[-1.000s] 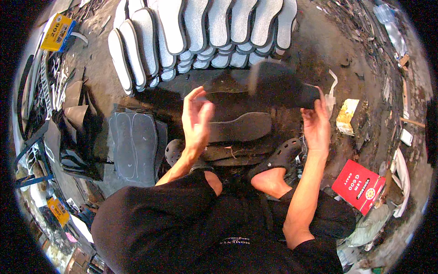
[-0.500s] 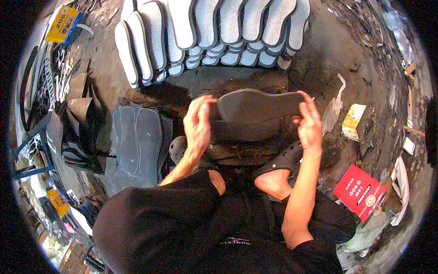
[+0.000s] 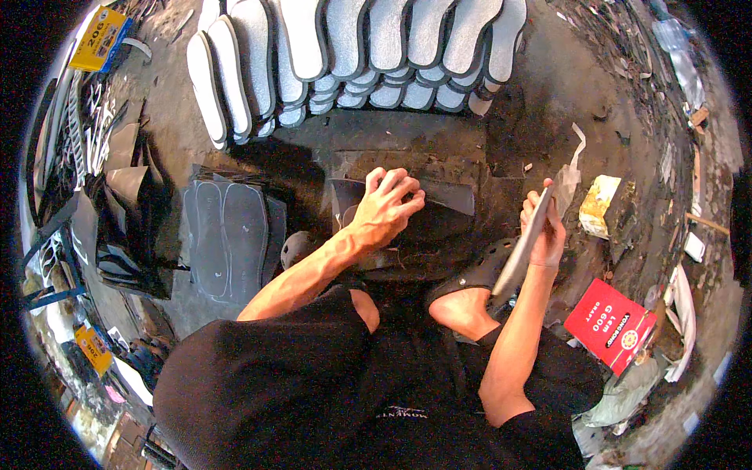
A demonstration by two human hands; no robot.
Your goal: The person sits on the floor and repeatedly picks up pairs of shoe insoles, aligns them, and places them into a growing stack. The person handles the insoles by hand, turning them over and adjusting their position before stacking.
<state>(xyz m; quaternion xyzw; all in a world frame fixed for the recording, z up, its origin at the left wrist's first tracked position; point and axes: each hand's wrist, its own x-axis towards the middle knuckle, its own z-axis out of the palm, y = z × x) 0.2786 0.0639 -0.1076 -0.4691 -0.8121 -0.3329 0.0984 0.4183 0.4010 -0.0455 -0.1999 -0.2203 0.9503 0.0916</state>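
My right hand [image 3: 551,233] grips a dark shoe sole [image 3: 523,247], which is tilted nearly edge-on, so its face is mostly hidden. Between my feet, a thin dark sheet piece [image 3: 453,196] lies on the dark work surface [image 3: 392,141]. My left hand [image 3: 388,202] bends its fingers down onto this piece and closes on it; the fingertips are partly hidden. To the left rests a stack of dark sheets with sole outlines drawn on top [image 3: 227,235]. Beyond my hands stand rows of soles with pale, fuzzy tops and dark rims [image 3: 388,39].
Dark bent offcuts [image 3: 129,204] pile up at the left, near a yellow-and-blue box [image 3: 98,39]. A red box [image 3: 609,325] lies at the right, with a crumpled yellow-white wrapper [image 3: 600,205] beyond it. My dark clogs [image 3: 474,274] flank the work surface.
The sole was held flat between both hands; now my right hand alone has it, turned edge-on and lowered at the right. My left hand has moved right, onto the sheet piece.
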